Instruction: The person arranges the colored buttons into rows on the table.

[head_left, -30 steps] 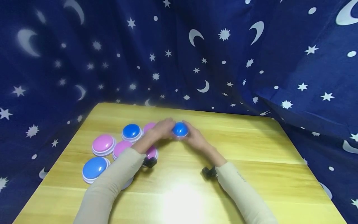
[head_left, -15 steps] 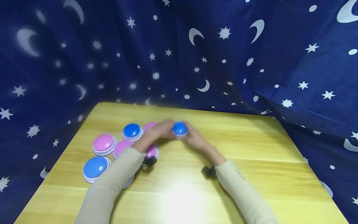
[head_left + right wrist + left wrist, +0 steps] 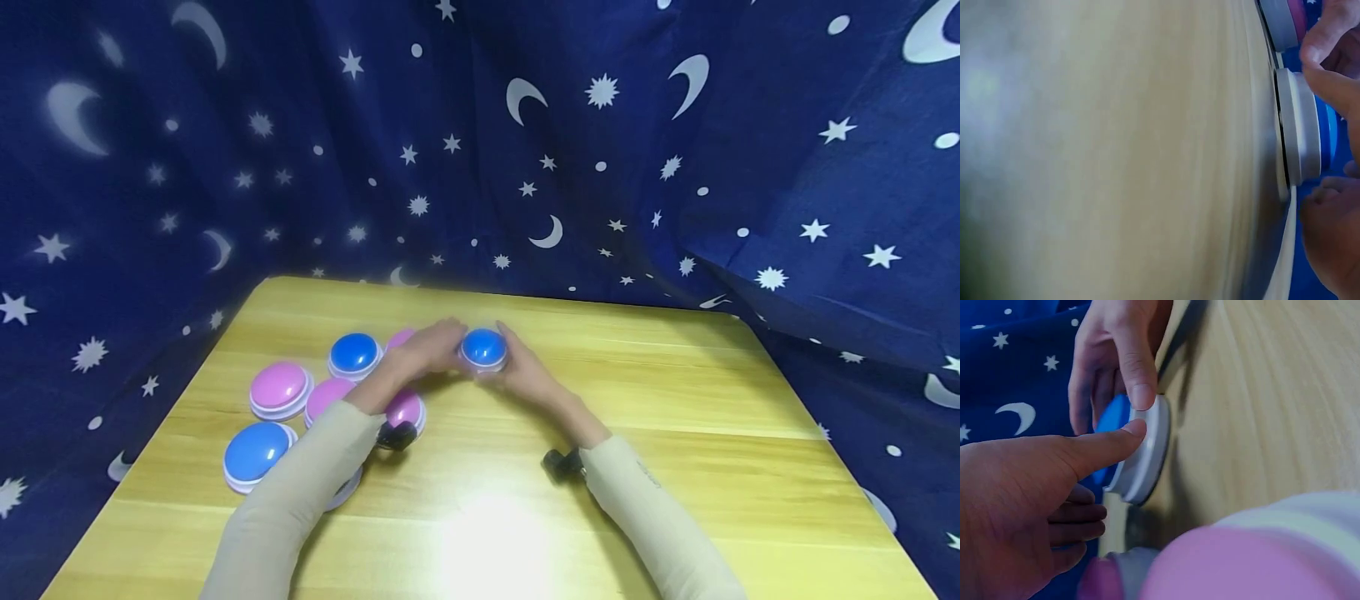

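Note:
A round push button with a blue dome (image 3: pixel 483 347) and a white base (image 3: pixel 1150 447) is between the two hands near the table's far middle. My left hand (image 3: pixel 435 343) grips it from the left; the left wrist view has this thumb (image 3: pixel 1113 445) on the white base and the other fingers curled. From the opposite side my right hand (image 3: pixel 528 372) holds it, its thumb (image 3: pixel 1141 384) on the base and its fingers around the dome. Whether the base touches the wood, I cannot tell.
Left of the hands, several more buttons stand on the wooden table (image 3: pixel 637 400), among them a pink one (image 3: pixel 277 386), a near blue one (image 3: pixel 257 452) and a far blue one (image 3: pixel 355 353). The left sleeve (image 3: pixel 300 492) partly covers some. A starry curtain (image 3: pixel 480 150) hangs behind.
Both hands stay at almost the same place around the blue button. Slightly more of its white rim shows now, and the right hand's fingertips have shifted a little to the right.

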`<state>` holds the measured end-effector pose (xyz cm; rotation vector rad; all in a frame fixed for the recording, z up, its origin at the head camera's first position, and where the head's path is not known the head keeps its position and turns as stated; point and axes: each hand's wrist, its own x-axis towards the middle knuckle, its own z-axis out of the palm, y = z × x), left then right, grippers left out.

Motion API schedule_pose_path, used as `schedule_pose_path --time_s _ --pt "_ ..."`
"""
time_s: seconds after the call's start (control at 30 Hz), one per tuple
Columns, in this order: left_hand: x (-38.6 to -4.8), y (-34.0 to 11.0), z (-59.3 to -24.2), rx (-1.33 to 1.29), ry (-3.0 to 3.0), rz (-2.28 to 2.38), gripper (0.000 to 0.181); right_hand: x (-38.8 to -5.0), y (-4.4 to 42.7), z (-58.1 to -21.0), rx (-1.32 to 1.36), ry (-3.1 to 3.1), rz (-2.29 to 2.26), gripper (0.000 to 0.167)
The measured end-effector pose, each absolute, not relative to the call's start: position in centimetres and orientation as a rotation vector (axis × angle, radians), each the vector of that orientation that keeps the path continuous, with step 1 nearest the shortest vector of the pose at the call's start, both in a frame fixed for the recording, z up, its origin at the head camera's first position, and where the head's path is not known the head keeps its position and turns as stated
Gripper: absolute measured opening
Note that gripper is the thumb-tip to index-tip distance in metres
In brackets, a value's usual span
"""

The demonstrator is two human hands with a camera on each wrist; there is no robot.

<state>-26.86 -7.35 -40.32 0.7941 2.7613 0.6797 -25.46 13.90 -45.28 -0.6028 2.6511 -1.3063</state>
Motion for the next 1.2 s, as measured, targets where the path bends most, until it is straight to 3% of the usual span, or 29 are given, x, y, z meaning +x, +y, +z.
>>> schedule_pose_path --time_s 0.2,0.33,0.73,1.0,1.2 --pt "-26.6 -9.4 -38.9 0.748 2.778 0.665 0.083 -24.9 13.0 -44.2 -0.575 2.738 -1.351 0.104" --pt "-26.4 -11.8 -38.0 0.721 2.795 0.641 0.089 -24.1 11.4 -42.8 -0.544 2.737 -1.418 0.093" --pt "-25.4 -16.1 -38.1 0.605 2.738 0.709 0.053 -23.6 6.6 -42.7 -0.696 2.668 -1.356 0.091" --pt "-25.4 -16.8 -39.1 0.618 2.665 0.762 0.042 -23.9 4.0 -44.2 -0.819 2.602 -1.358 0.088" --pt "-25.3 -17.1 -39.7 0.573 2.738 0.672 0.043 -24.3 2.9 -45.3 -0.777 2.623 -1.362 0.075"
